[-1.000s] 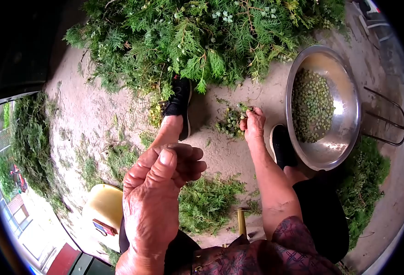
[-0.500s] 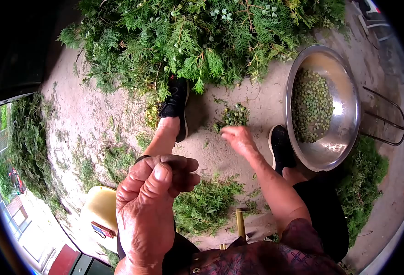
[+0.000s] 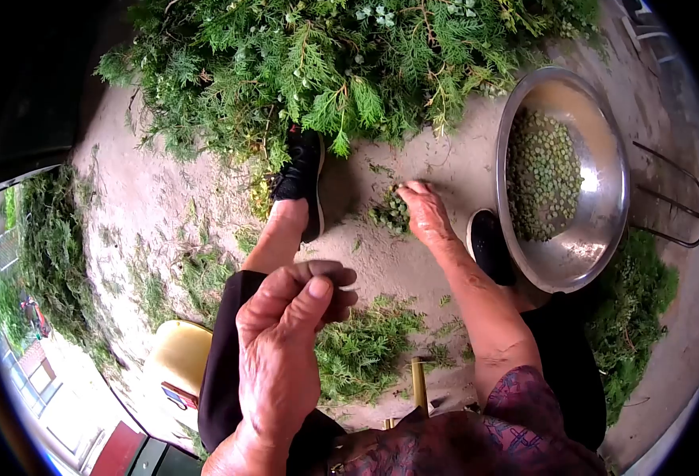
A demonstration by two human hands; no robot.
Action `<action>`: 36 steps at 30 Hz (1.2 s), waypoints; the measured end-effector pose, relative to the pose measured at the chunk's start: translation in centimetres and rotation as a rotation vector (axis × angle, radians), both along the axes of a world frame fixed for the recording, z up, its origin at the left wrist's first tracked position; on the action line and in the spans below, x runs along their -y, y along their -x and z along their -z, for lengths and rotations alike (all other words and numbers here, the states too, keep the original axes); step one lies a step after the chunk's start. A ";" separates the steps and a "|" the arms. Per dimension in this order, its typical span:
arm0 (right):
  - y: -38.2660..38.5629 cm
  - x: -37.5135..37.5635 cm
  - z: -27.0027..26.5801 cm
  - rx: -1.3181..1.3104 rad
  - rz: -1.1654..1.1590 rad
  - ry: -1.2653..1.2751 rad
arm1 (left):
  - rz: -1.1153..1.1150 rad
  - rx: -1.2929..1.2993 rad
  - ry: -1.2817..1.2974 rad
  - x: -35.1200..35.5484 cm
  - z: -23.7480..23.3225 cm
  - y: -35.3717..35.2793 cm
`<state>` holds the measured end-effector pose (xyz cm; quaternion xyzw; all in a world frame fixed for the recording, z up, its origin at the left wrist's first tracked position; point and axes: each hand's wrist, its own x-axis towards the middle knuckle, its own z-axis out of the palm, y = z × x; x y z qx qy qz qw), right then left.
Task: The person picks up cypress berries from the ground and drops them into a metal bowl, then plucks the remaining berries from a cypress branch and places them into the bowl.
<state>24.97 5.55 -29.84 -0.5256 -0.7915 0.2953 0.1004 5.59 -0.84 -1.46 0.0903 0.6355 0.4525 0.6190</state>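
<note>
My left hand [image 3: 286, 337] is raised in front of me, thumb pressed on curled fingers; whatever it may hold is hidden. Lower down, my right hand [image 3: 429, 216] reaches to the ground at the right edge of a small pile of green seed cones [image 3: 389, 210]. Its fingers are bent and close together, and what lies under them cannot be seen. To the right of that hand, a wide metal basin [image 3: 601, 170] stands tilted in view, with many loose green cones [image 3: 546, 170] in it.
A large heap of leafy conifer branches [image 3: 286, 71] lies ahead. Cut sprigs [image 3: 365, 349] lie between my feet. My black shoes [image 3: 300, 178] flank the small pile. A yellow stool [image 3: 179, 357] stands at left; a metal rod frame [image 3: 675, 202] is beyond the basin.
My right hand has moved up and slightly right, from the front of the small cone pile to its right edge. My left hand has shifted right, still closed.
</note>
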 end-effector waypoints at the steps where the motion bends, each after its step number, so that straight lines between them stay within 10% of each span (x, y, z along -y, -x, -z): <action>1: -0.8 0.8 -0.7 -0.079 0.075 -0.025 | 0.025 -0.052 0.060 -0.2 0.6 -0.4; 10: -3.1 7.4 0.6 0.173 0.513 0.385 | 0.498 -0.793 0.308 3.7 19.3 -6.3; 17: -2.5 3.4 1.1 0.295 0.334 0.330 | 0.700 -1.066 0.147 2.6 26.2 -6.9; 30: 0.9 1.3 0.2 0.237 0.200 0.332 | 1.094 -1.221 -0.260 -3.5 29.2 -8.1; 36: 2.2 2.3 2.1 -0.103 0.314 0.345 | 0.743 -0.981 -0.398 -3.1 30.5 -7.7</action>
